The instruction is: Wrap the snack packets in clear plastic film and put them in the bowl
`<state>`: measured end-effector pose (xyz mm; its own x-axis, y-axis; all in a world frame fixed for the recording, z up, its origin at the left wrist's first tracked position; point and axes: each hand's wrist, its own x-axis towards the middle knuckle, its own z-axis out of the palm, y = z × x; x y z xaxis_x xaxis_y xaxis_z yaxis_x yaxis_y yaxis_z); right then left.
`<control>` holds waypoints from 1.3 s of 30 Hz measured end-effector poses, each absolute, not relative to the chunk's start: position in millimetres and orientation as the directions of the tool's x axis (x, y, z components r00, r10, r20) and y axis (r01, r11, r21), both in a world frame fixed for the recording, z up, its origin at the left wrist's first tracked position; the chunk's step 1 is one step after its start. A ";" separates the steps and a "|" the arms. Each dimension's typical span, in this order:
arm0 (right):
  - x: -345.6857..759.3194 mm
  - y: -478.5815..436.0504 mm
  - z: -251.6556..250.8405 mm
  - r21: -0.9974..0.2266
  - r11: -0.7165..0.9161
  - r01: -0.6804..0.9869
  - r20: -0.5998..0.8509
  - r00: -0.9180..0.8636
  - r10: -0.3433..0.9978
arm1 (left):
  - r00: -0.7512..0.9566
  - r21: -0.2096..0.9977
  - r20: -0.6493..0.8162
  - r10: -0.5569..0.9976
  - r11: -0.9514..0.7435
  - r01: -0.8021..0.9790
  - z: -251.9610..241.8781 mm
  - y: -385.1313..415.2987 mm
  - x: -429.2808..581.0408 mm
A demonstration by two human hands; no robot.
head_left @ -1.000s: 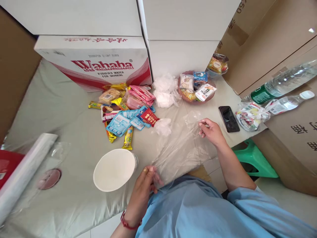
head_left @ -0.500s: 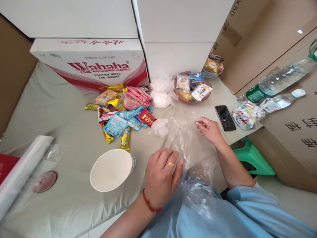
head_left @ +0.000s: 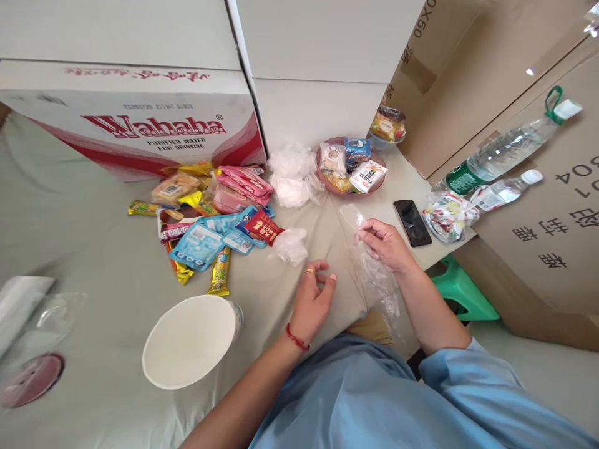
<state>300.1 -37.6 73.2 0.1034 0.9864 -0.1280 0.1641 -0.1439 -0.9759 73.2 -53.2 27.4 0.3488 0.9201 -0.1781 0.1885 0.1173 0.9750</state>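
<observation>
My right hand (head_left: 384, 244) pinches the top of a clear plastic bag (head_left: 374, 280), which hangs crumpled down toward my lap. Fingers curled loosely and apart, my left hand (head_left: 316, 296) hovers over the cloth with nothing in it. Just beyond it lies a bunched white plastic bag (head_left: 291, 247). To its left a large white paper bucket (head_left: 189, 343) stands with its open mouth toward me. Behind the bucket is a pile of packaged snacks, with blue pouches (head_left: 201, 243), a red packet (head_left: 262, 227), pink packs (head_left: 243, 187) and a yellow packet (head_left: 219, 271).
A pink basket (head_left: 322, 181) of wrapped snacks stands at the back beside more bunched plastic bags (head_left: 294, 174). A phone (head_left: 412, 222), a tied bag (head_left: 447, 216) and two water bottles (head_left: 510, 149) are at right. The Wahaba carton (head_left: 154, 137) borders the back; a green stool (head_left: 461, 290) stands below.
My left hand has moved off the clear bag, away from me. The bag has been gathered narrower and hangs from my right hand alone. The view has shifted slightly rightward.
</observation>
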 end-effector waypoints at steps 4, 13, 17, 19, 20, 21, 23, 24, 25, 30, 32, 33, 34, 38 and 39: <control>282.8 -56.7 105.9 -0.967 -0.133 0.216 -0.222 -0.464 0.858 | 0.407 0.960 0.263 0.875 -0.277 -0.025 34.0 -45.9 59.9; 290.9 -74.5 132.9 -0.964 -0.265 0.008 -0.233 -0.504 0.832 | 0.877 0.992 0.106 0.469 0.014 -0.127 29.7 -45.3 36.5; 312.5 -56.8 125.1 -0.944 -0.236 0.229 -0.288 -0.228 0.930 | 0.832 0.988 -0.021 0.555 -0.114 0.100 36.0 -50.4 25.6; 323.2 -41.8 117.1 -0.921 -0.186 0.342 -0.258 -0.177 0.950 | 0.770 0.986 -0.064 0.635 -0.076 0.145 40.6 -52.8 18.0; 327.8 -33.4 112.1 -0.907 -0.152 0.393 -0.233 -0.168 0.958 | 0.730 0.987 -0.101 0.676 -0.026 0.161 42.0 -53.9 14.4; 331.6 -24.8 106.5 -0.893 -0.115 0.436 -0.206 -0.166 0.964 | 0.682 0.984 -0.149 0.716 0.042 0.171 42.6 -55.0 11.2; 336.4 -7.9 94.0 -0.867 -0.056 0.494 -0.159 -0.168 0.973 | 0.568 0.964 -0.264 0.779 0.206 0.166 40.8 -56.7 6.8; 337.3 0.0 87.3 -0.859 -0.035 0.511 -0.141 -0.171 0.975 | 0.514 0.949 -0.315 0.798 0.280 0.146 38.8 -57.3 6.0; 337.4 7.4 80.5 -0.851 -0.012 0.525 -0.121 -0.173 0.977 | 0.462 0.933 -0.356 0.812 0.339 0.123 36.4 -57.6 6.0; 331.5 34.6 47.1 -0.717 0.168 0.677 0.069 -0.171 0.983 | 0.116 0.910 -0.412 0.904 0.403 0.099 27.8 -52.7 18.7; 332.3 41.0 35.3 -0.677 0.183 0.713 0.123 -0.136 0.983 | 0.037 0.916 -0.383 0.923 0.374 0.144 26.5 -46.4 26.1; 334.4 43.0 30.9 -0.667 0.172 0.725 0.138 -0.107 0.985 | 0.022 0.919 -0.360 0.933 0.350 0.181 25.7 -42.6 29.3; 337.5 43.9 28.2 -0.657 0.156 0.738 0.147 -0.077 0.986 | 0.016 0.920 -0.331 0.944 0.319 0.228 24.7 -38.7 32.1; 350.2 27.8 43.8 -0.527 0.121 0.841 0.260 0.024 0.965 | 0.034 0.881 -0.215 0.976 0.179 0.439 19.2 -27.2 37.6; 349.8 17.5 53.7 -0.481 0.124 0.868 0.324 0.045 0.945 | 0.048 0.864 -0.203 0.978 0.156 0.479 18.1 -26.2 38.2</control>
